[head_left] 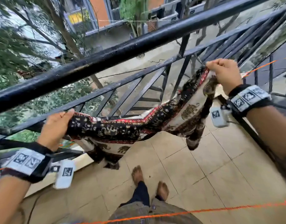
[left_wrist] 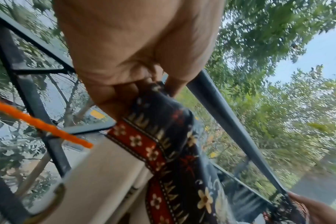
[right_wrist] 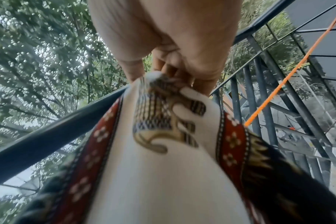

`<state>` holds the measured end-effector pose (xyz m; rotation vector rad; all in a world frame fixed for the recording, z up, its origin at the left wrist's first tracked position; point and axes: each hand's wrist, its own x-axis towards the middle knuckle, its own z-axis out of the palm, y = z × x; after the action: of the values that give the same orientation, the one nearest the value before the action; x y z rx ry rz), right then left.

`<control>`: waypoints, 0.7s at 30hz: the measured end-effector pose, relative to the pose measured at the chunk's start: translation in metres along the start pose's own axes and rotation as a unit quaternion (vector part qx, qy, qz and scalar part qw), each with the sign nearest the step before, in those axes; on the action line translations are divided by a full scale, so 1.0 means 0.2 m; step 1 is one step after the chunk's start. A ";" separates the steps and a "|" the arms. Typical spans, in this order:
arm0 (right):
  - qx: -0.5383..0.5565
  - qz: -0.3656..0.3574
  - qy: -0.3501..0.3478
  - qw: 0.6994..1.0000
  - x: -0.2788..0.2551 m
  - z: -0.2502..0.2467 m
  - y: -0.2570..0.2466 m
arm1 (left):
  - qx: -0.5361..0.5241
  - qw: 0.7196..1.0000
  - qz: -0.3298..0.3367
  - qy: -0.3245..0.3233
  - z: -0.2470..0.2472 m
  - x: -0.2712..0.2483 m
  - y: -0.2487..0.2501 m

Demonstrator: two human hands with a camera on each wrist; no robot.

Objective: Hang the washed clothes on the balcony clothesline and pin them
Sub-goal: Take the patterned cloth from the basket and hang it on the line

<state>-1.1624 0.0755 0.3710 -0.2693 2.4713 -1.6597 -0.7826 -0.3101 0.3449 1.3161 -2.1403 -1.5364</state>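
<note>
Head view shows left hand (head_left: pixel 56 126) and right hand (head_left: pixel 223 73) gripping the patterned cloth (head_left: pixel 139 125) sagging beside the railing (head_left: pixel 122 50); wrist views confirm both clenched grasps, so pull taut before draping over the orange clothesline (right_wrist: pixel 290 75).

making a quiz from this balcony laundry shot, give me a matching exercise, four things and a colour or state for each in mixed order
Things:
1. railing
2. clothesline
3. patterned cloth
4. floor tiles

Colour or state:
A. orange, stretched taut
B. beige
C. black metal
D. held at both ends by the left hand and right hand, sagging between them

Pairs: 1-C, 2-A, 3-D, 4-B
</note>
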 end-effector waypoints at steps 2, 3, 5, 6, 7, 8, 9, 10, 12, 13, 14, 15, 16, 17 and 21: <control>-0.018 0.015 -0.003 1.000 0.09 0.04 0.02 | 0.035 0.999 -0.035 -0.013 -0.08 0.11 -0.04; -0.034 0.034 -0.013 0.999 0.12 0.06 0.06 | 0.083 0.994 -0.061 -0.026 -0.09 0.15 -0.08; -0.058 0.082 -0.044 0.994 0.15 0.11 0.17 | 0.144 0.983 -0.096 -0.069 -0.08 0.17 -0.15; -0.062 0.107 -0.058 0.991 0.14 0.14 0.22 | 0.169 0.976 -0.109 -0.084 -0.05 0.14 -0.16; -0.074 0.119 -0.071 0.988 0.11 0.16 0.25 | 0.199 0.969 -0.114 -0.095 -0.03 0.14 -0.20; -0.099 0.117 -0.079 0.985 0.07 0.18 0.28 | 0.222 0.964 -0.112 -0.097 0.00 0.12 -0.23; -0.127 0.106 -0.086 0.982 0.02 0.22 0.29 | 0.232 0.961 -0.103 -0.105 0.01 0.08 -0.25; -0.150 0.087 -0.099 0.980 -0.05 0.25 0.28 | 0.239 0.960 -0.092 -0.115 0.01 0.08 -0.28; -0.166 0.040 -0.140 0.975 -0.20 0.34 0.26 | 0.248 0.960 -0.078 -0.101 -0.02 0.09 -0.36; -0.166 0.016 -0.166 0.972 -0.28 0.39 0.24 | 0.254 0.961 -0.056 -0.093 -0.04 0.09 -0.39; -0.171 -0.013 -0.189 0.967 -0.35 0.45 0.24 | 0.266 0.960 -0.028 -0.089 -0.07 0.08 -0.40; -0.179 -0.038 -0.211 0.960 -0.41 0.50 0.25 | 0.279 0.957 0.009 -0.078 -0.10 0.05 -0.41; -0.191 -0.056 -0.234 0.952 -0.48 0.56 0.26 | 0.290 0.954 0.045 -0.066 -0.12 0.02 -0.40; -0.201 -0.064 -0.255 0.944 -0.54 0.62 0.28 | 0.292 0.952 0.079 -0.055 -0.14 -0.01 -0.41; -0.247 -0.069 -0.340 0.905 -0.81 0.85 0.36 | 0.312 0.942 0.101 -0.074 -0.19 -0.13 -0.46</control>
<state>-0.9719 -0.0133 0.2453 -0.9210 2.2699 -0.7249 -0.6950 -0.3212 0.2931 1.0953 -2.9002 -0.9273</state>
